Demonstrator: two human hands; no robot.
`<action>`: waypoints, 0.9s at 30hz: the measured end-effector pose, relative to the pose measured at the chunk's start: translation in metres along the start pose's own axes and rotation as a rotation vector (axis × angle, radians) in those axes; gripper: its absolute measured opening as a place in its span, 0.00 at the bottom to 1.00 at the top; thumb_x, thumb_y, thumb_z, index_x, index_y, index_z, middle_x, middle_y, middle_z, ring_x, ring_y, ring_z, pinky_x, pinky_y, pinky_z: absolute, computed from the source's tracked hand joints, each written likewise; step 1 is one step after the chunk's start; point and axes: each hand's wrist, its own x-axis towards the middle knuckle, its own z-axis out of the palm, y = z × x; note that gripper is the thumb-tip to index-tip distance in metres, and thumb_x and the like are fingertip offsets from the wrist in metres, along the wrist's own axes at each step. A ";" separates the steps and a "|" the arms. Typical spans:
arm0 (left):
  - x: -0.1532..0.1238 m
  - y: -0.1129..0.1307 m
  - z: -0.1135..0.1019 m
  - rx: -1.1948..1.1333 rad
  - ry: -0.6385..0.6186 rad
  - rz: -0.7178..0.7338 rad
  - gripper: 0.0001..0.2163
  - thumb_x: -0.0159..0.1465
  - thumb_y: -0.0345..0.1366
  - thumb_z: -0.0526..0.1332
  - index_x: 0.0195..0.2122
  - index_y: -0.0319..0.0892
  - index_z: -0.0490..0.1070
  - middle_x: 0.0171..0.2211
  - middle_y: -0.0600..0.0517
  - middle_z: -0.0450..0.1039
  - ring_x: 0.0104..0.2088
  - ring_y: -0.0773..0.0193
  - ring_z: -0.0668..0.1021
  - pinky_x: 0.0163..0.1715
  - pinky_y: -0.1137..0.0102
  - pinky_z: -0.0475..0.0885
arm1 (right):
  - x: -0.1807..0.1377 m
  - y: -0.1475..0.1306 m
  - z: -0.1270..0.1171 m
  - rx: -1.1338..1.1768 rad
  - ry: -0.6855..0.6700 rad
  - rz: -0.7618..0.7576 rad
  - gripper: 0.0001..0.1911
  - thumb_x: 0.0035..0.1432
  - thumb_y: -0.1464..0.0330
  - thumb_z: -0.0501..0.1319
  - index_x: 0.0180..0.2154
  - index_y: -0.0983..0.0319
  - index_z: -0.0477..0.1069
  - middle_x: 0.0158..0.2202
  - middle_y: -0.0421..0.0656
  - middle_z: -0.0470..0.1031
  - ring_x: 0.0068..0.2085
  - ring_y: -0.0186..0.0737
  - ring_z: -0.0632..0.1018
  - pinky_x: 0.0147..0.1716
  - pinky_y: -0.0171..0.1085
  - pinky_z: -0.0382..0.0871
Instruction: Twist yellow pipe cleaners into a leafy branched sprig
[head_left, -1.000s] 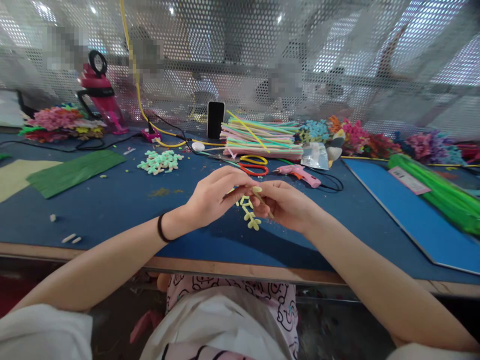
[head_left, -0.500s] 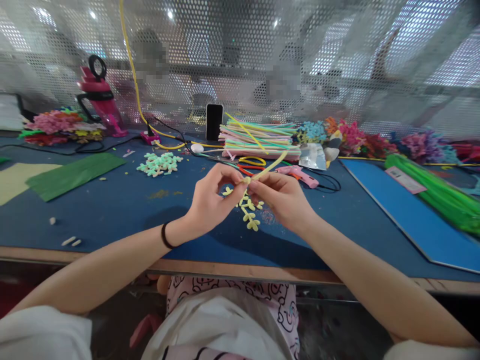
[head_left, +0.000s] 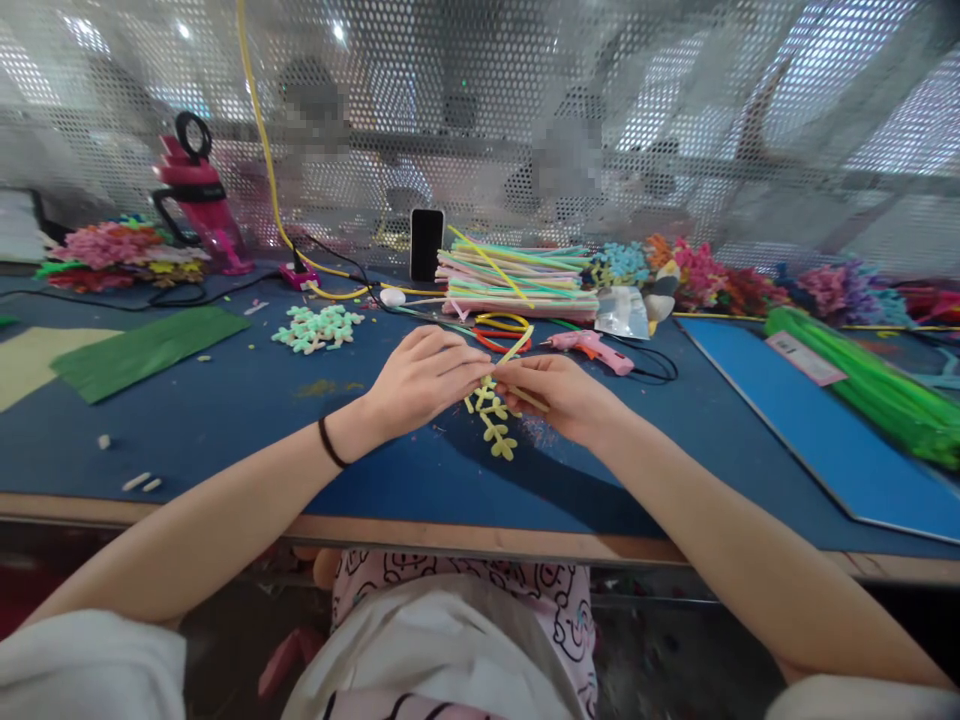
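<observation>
Between my two hands, above the blue mat, is a pale yellow pipe cleaner (head_left: 519,344). My right hand (head_left: 562,392) pinches it between thumb and fingertips, and one length of it sticks up past the fingers. My left hand (head_left: 431,382) meets it from the other side, fingers together and back of the hand towards me, hiding its thumb and the end of the pipe cleaner. Just below the hands, small yellow pipe-cleaner pieces bent into leaf or flower shapes (head_left: 498,437) lie on the mat, partly covered by the fingers.
Behind my hands lies a stack of pastel pipe cleaners (head_left: 517,278), with a phone (head_left: 427,245) upright beside it. A pink glue gun (head_left: 596,350) is at right. Mint-green shapes (head_left: 319,328) lie left. A blue board (head_left: 795,420) and green pipe-cleaner bundle (head_left: 862,385) occupy the right side.
My left hand has turned over, its fingers now extended across the pipe cleaner instead of curled in a pinch. The upward length of pipe cleaner looks shorter and steeper.
</observation>
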 end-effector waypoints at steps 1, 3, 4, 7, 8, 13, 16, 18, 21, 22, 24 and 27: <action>0.000 0.002 0.001 0.010 0.016 -0.012 0.09 0.67 0.34 0.60 0.47 0.46 0.75 0.45 0.50 0.80 0.46 0.61 0.75 0.50 0.63 0.66 | -0.001 0.000 0.001 -0.012 -0.013 -0.022 0.18 0.41 0.57 0.75 0.26 0.65 0.78 0.27 0.43 0.76 0.25 0.31 0.71 0.25 0.33 0.64; 0.002 0.006 0.004 -0.009 0.046 -0.094 0.07 0.68 0.35 0.59 0.42 0.44 0.76 0.41 0.49 0.81 0.44 0.60 0.76 0.47 0.64 0.66 | -0.002 0.000 0.002 -0.068 -0.022 -0.119 0.16 0.45 0.57 0.73 0.26 0.64 0.78 0.26 0.42 0.75 0.25 0.31 0.71 0.26 0.33 0.64; 0.003 0.007 0.006 -0.043 0.048 -0.168 0.07 0.67 0.36 0.59 0.40 0.43 0.76 0.39 0.49 0.81 0.42 0.60 0.76 0.46 0.64 0.67 | -0.003 -0.001 0.002 -0.117 -0.013 -0.177 0.16 0.46 0.57 0.72 0.27 0.64 0.78 0.25 0.41 0.75 0.25 0.31 0.71 0.27 0.33 0.64; 0.005 0.010 0.012 -0.297 -0.039 -0.522 0.11 0.66 0.42 0.59 0.34 0.41 0.77 0.32 0.49 0.79 0.34 0.61 0.77 0.36 0.67 0.68 | -0.006 -0.005 0.003 -0.324 0.040 -0.317 0.12 0.48 0.60 0.71 0.28 0.63 0.78 0.24 0.41 0.76 0.26 0.34 0.72 0.27 0.34 0.64; 0.005 0.011 0.013 -0.424 -0.097 -0.655 0.13 0.65 0.44 0.60 0.34 0.40 0.77 0.30 0.49 0.79 0.31 0.62 0.76 0.32 0.68 0.68 | -0.006 -0.006 0.003 -0.380 0.051 -0.342 0.11 0.47 0.61 0.71 0.27 0.63 0.78 0.25 0.41 0.77 0.27 0.35 0.73 0.28 0.34 0.65; 0.005 0.007 0.012 -0.659 -0.086 -0.756 0.17 0.63 0.47 0.62 0.43 0.38 0.76 0.37 0.45 0.79 0.34 0.62 0.78 0.34 0.67 0.72 | 0.000 -0.003 -0.002 -0.282 0.082 -0.230 0.10 0.47 0.63 0.71 0.26 0.64 0.78 0.23 0.42 0.76 0.25 0.33 0.72 0.26 0.33 0.65; 0.004 0.004 0.005 -0.273 -0.029 -0.324 0.17 0.62 0.38 0.63 0.52 0.43 0.72 0.50 0.44 0.76 0.48 0.57 0.76 0.50 0.60 0.68 | 0.006 0.001 -0.008 -0.024 0.034 -0.053 0.12 0.44 0.63 0.73 0.25 0.65 0.77 0.24 0.42 0.76 0.23 0.31 0.72 0.24 0.32 0.66; 0.003 0.003 0.000 -0.054 -0.076 -0.091 0.15 0.65 0.35 0.62 0.53 0.46 0.72 0.51 0.47 0.77 0.50 0.57 0.75 0.54 0.58 0.63 | 0.007 0.002 -0.009 0.103 -0.021 0.071 0.12 0.43 0.65 0.74 0.25 0.66 0.77 0.25 0.42 0.76 0.24 0.30 0.72 0.25 0.32 0.68; 0.001 0.001 -0.001 0.092 -0.070 0.044 0.11 0.67 0.33 0.58 0.49 0.45 0.73 0.44 0.49 0.80 0.44 0.60 0.76 0.52 0.61 0.64 | 0.006 0.002 -0.006 0.144 -0.066 0.178 0.11 0.42 0.67 0.74 0.24 0.66 0.76 0.25 0.42 0.76 0.24 0.29 0.73 0.26 0.31 0.70; 0.000 0.000 0.001 0.109 -0.053 0.053 0.10 0.67 0.33 0.58 0.48 0.45 0.74 0.42 0.50 0.81 0.43 0.61 0.77 0.51 0.61 0.64 | 0.005 0.002 -0.005 0.125 -0.069 0.164 0.11 0.42 0.66 0.74 0.24 0.66 0.76 0.25 0.42 0.76 0.24 0.29 0.73 0.26 0.31 0.70; -0.002 -0.001 0.004 0.097 -0.018 0.039 0.09 0.67 0.33 0.58 0.45 0.46 0.76 0.39 0.51 0.81 0.40 0.61 0.77 0.50 0.61 0.65 | 0.003 0.002 -0.002 0.050 -0.060 0.055 0.12 0.43 0.64 0.74 0.24 0.65 0.77 0.25 0.42 0.76 0.25 0.30 0.73 0.26 0.32 0.69; -0.001 0.002 0.008 -0.057 0.037 -0.099 0.07 0.65 0.34 0.60 0.39 0.46 0.78 0.35 0.51 0.82 0.36 0.62 0.78 0.45 0.62 0.67 | 0.002 0.003 -0.002 -0.127 -0.036 -0.162 0.13 0.46 0.61 0.72 0.27 0.64 0.78 0.25 0.42 0.76 0.26 0.32 0.74 0.28 0.33 0.67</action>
